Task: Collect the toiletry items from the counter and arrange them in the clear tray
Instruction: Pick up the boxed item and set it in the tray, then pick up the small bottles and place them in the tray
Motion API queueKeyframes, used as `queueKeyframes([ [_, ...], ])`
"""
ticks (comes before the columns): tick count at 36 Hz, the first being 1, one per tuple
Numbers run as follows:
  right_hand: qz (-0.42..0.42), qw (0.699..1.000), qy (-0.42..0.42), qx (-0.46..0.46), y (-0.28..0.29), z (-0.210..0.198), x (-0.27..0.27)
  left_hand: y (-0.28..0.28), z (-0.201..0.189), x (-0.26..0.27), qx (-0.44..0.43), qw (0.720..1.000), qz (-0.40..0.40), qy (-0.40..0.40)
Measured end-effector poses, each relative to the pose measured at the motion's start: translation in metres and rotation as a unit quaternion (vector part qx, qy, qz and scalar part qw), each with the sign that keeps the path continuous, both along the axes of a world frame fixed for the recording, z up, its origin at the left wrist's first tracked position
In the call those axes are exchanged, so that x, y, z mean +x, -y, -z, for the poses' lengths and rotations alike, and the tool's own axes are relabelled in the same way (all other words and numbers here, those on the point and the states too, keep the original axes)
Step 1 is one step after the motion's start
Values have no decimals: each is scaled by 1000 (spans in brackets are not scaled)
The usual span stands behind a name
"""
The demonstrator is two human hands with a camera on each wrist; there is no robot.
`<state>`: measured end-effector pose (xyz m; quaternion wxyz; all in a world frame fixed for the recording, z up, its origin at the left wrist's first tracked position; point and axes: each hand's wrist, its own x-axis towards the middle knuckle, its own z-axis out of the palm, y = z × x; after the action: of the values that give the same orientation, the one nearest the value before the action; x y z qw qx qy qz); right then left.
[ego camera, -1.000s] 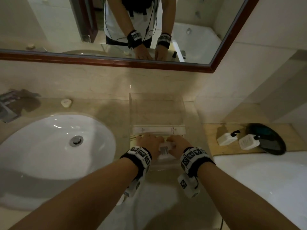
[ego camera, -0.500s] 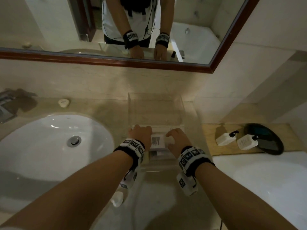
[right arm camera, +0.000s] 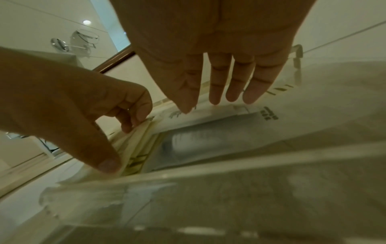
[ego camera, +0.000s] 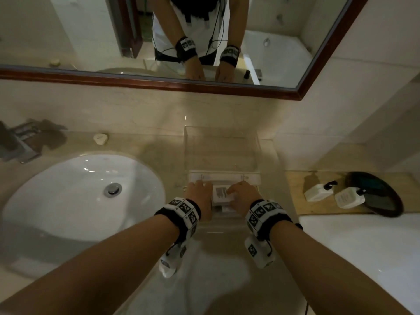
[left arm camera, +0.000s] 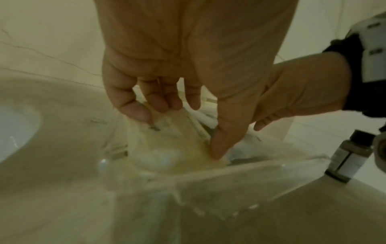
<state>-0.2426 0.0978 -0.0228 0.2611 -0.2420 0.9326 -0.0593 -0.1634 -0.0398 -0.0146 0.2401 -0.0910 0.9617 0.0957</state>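
Observation:
The clear tray [ego camera: 256, 151] stands on the beige counter right of the sink. A long white box [ego camera: 223, 177] lies across it, with a small white packet [ego camera: 223, 195] nearer me. Both hands are inside the tray's near end. My left hand [ego camera: 201, 186] holds a stack of yellowish packets [left arm camera: 177, 148] by its ends, thumb [left arm camera: 219, 148] at the near end and curled fingers at the far end. My right hand [ego camera: 241, 188] has straight fingers [right arm camera: 217, 92] whose tips touch the white packets [right arm camera: 208, 140]. The tray's near wall [right arm camera: 229, 168] blurs what lies below.
A white sink [ego camera: 75, 196] lies to the left, with a soap piece [ego camera: 100, 138] behind it. Two white pump bottles [ego camera: 318, 192] and a dark round dish [ego camera: 381, 196] sit on a wooden board at the right. A small brown bottle [left arm camera: 346, 158] stands beside the tray. A mirror [ego camera: 159, 42] hangs above.
Both hands pushed farther into the tray, covering the long white box half a second ago, then drew back a little so the box shows again. The small packet stays between them.

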Motion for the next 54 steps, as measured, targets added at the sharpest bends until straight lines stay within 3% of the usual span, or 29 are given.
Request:
queueKeyframes([
  [5,12,1000,7,-19,-2,4,6,-1,-5,4,-15,999,28,-14],
  [15,-16,1000,-10,-17,-10,-16,13,-18,-18,18,62,994,25,-87],
  [23,45,998,-15,-32,-50,-48,14,-60,-37,19,116,986,47,-106],
  [28,94,994,-41,34,-86,-53,10,-84,-48,19,145,984,52,-92],
  [31,142,988,12,66,-108,-51,10,-97,-50,20,153,984,51,-74],
  [34,154,981,32,117,-133,-18,6,-109,-49,24,160,984,51,-61],
  [37,175,976,37,124,-167,76,-30,-118,-47,27,162,984,53,-54],
  [40,181,979,26,91,-170,100,-27,-122,-43,29,165,984,49,-44],
  [42,175,981,27,84,-162,82,-13,-123,-41,32,167,985,41,-34],
  [48,149,987,53,39,-128,-24,39,-119,-36,41,178,983,24,-33],
  [54,125,985,102,-66,-88,-65,59,-113,-45,47,188,981,-25,-33],
])
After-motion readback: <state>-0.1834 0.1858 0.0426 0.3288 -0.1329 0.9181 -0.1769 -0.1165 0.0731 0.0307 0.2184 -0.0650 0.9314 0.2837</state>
